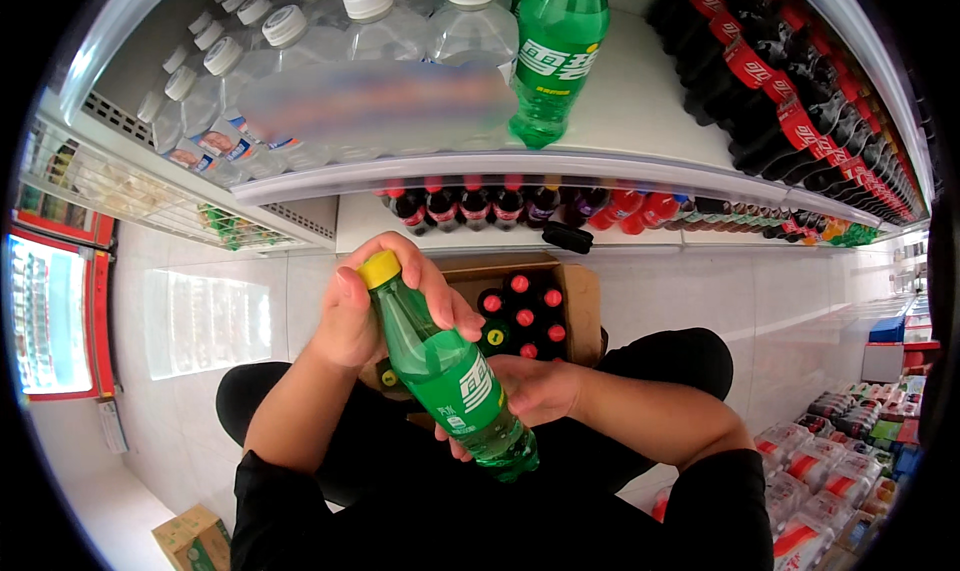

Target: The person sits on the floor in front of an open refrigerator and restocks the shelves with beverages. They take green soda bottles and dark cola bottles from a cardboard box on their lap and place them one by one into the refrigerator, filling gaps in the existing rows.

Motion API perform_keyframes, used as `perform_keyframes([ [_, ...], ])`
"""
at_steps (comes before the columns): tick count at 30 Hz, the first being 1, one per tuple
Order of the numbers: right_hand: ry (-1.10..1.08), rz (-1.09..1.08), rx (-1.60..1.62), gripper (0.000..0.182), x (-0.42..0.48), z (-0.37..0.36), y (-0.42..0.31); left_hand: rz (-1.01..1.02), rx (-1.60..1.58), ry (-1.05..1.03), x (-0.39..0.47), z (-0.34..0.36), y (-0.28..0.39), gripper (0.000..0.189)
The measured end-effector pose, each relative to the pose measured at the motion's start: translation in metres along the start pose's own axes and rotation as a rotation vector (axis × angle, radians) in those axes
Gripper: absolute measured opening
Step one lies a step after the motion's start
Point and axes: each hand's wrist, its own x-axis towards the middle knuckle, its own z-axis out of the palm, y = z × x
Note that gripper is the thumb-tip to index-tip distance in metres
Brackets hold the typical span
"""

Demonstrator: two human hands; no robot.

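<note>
A green Sprite bottle (450,376) with a yellow cap lies tilted across both my hands, above my lap. My left hand (379,304) wraps around its neck, just under the cap. Lower down, my right hand (536,391) supports the bottle at its label and base, some fingers hidden beneath it. Behind the bottle, an open cardboard box (581,308) stands on the floor. Several dark bottles with red caps (523,317) fill it, along with a yellow-capped green bottle (495,337). Another green Sprite bottle (559,68) stands upright on the shelf ahead.
Clear water bottles (367,38) crowd the left of the shelf (637,98), and cola bottles (780,98) line its right. Below are dark and red drinks (472,207) and a small black case (567,237). Shrink-wrapped packs (817,481) stack at right; a carton (195,541) sits lower left.
</note>
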Motion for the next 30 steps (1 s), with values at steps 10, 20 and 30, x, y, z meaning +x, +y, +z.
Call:
perform_keyframes([
  [10, 0.532, -0.148, -0.841, 0.075, 0.001, 0.004, -0.001, -0.048, 0.129, 0.201, 0.002, 0.005, -0.020, 0.060],
  [20, 0.905, -0.487, -1.251, 0.082, -0.010, 0.009, -0.014, 0.035, 0.752, 0.067, -0.014, 0.011, -0.034, 0.064],
  [30, 0.745, -1.414, -1.189, 0.073, -0.053, 0.028, -0.124, 0.404, 1.846, -0.025, 0.050, 0.000, -0.042, 0.080],
])
